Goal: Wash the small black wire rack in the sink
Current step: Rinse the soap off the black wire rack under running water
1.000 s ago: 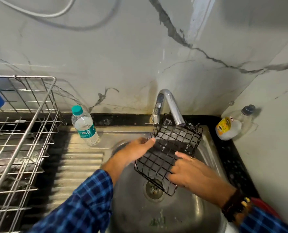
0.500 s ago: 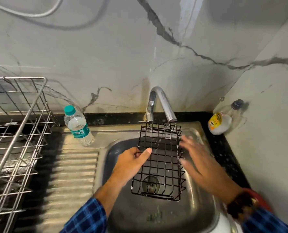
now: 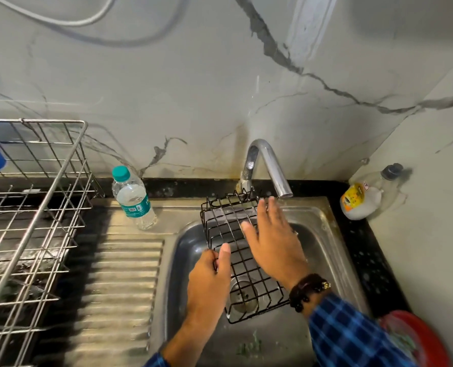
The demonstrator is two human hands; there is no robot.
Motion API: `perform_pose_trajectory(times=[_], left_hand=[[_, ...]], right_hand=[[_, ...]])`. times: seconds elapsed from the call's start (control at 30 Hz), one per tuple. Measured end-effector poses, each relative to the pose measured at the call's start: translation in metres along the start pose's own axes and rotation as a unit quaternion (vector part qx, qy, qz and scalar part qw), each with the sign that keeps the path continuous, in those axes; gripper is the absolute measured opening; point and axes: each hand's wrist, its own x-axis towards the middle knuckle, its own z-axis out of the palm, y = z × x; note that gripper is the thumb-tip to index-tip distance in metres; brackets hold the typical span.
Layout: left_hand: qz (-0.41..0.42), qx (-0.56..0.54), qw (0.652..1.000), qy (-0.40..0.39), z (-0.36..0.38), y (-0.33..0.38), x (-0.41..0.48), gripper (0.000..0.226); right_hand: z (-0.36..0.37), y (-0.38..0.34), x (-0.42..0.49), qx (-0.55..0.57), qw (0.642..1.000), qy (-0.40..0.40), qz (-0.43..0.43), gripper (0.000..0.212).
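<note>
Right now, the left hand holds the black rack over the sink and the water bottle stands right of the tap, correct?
Not quite: the head view shows the bottle left of the tap; the left hand does hold the rack over the sink.

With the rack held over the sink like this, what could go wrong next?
Only the left hand grips the black wire rack, at one edge; the right hand is open over it, so the rack could slip into the sink. Its far end is close to the faucet and might knock it.
</note>
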Motion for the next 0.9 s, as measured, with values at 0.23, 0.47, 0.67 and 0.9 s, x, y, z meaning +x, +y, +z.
perform_pose_trajectory(times=[0.23, 0.47, 0.67, 0.9], left_hand=[[0.066, 0.083, 0.994, -0.022, -0.005, -0.005, 0.003, 0.043], [0.103, 0.094, 0.988, -0.062, 0.007, -0.006, -0.014, 0.045], [0.134, 0.101, 0.985, -0.028, 0.005, -0.005, 0.001, 0.045], [0.148, 0.107, 0.981, -0.064, 0.007, -0.002, -0.003, 0.044]], right_hand=[[0.009, 0.015, 0.011, -0.059, 0.987, -0.019, -0.146, 0.071], [0.001, 0.016, 0.045, -0.012, 0.995, 0.083, 0.047, 0.066], [0.010, 0.003, 0.003, -0.058, 0.989, -0.013, -0.138, 0.065], [-0.013, 0.018, 0.030, -0.054, 0.998, 0.038, 0.010, 0.070]])
